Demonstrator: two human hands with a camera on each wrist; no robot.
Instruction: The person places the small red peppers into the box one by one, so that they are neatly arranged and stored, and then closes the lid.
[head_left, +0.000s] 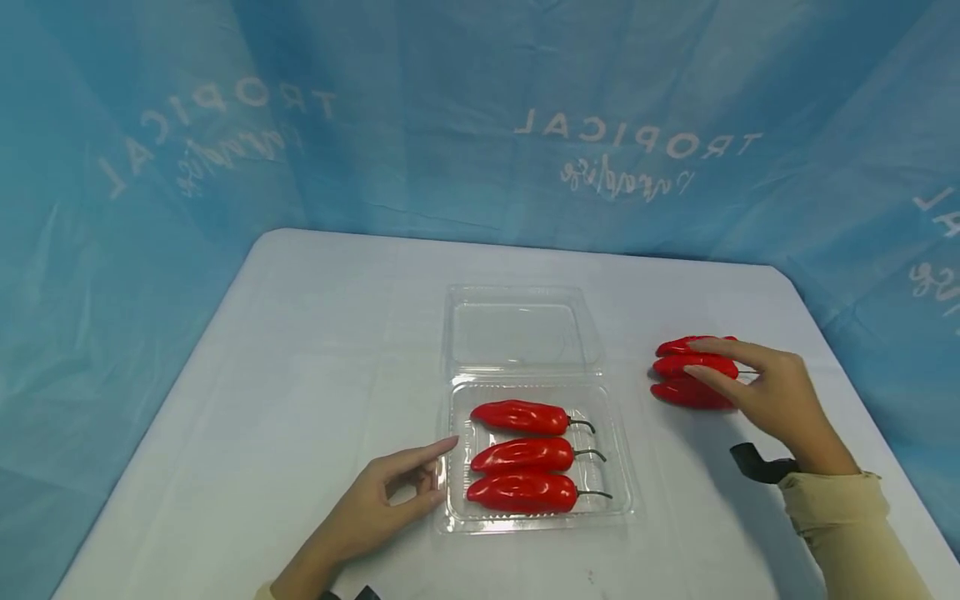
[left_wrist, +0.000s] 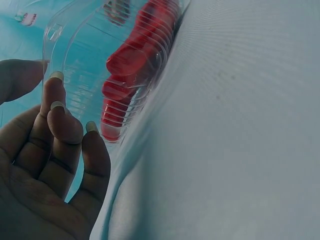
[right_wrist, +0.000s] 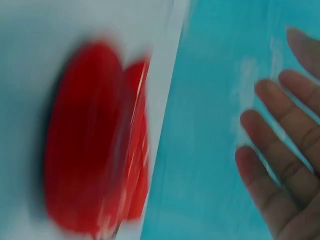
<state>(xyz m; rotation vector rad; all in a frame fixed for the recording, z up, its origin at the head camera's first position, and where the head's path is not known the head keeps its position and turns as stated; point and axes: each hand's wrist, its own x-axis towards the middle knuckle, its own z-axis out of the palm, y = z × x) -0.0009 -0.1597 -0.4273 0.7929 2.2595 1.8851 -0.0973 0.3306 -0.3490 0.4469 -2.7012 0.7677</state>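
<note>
A clear plastic clamshell box (head_left: 538, 525) lies opened on the table, its lid (head_left: 517, 333) folded away from me. Three red peppers (head_left: 525, 457) rest side by side in the base, dark stems to the right. My left hand (head_left: 382, 504) holds the box's left rim between thumb and fingers; the rim shows beside the fingertips in the left wrist view. On the right lie three more red peppers (head_left: 693, 394), close together. Over them hovers my right hand (head_left: 780, 396), thumb and fingers spread and holding nothing. In the right wrist view, those peppers (right_wrist: 90, 145) are blurred and apart from the fingers.
The table (head_left: 337, 350) has a white cover and rounded far corners. Behind and around it hangs a blue cloth (head_left: 450, 125) with pale lettering. Dark straps or devices (head_left: 761, 464) sit at the wrists, near the light sleeves (head_left: 855, 525).
</note>
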